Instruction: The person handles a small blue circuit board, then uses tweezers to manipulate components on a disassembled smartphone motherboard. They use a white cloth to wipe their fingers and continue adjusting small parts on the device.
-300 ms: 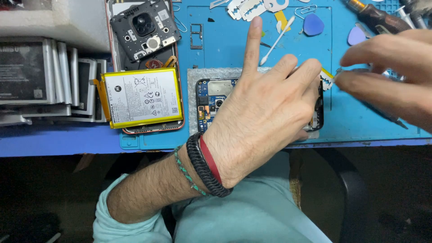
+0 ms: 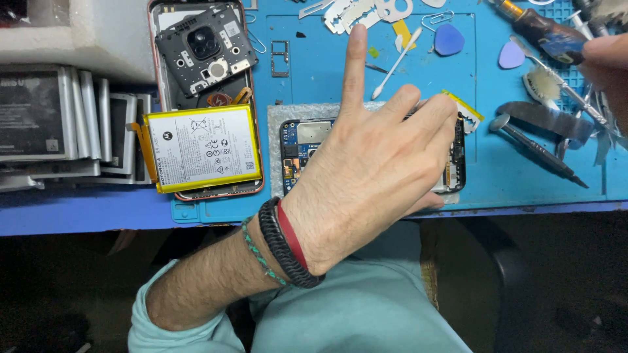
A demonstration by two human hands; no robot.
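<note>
Two hands: left hand [image 2: 373, 176] lies flat, fingers spread, on open phone [image 2: 301, 147]; thin, breakable, hold by edges. Right hand [image 2: 605, 62] at 2 o'clock, grip can't tell.

white yellow-edged battery label [image 2: 201, 147] left of phone [image 2: 307, 140]

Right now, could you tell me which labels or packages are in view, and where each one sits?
Battery label: white rectangle, yellow edged, on the opened phone at left.
Boxed stack: grey-and-white flat packs standing on edge, far left.
Yellow sticker: thin strip beside the left hand fingertips.
</note>
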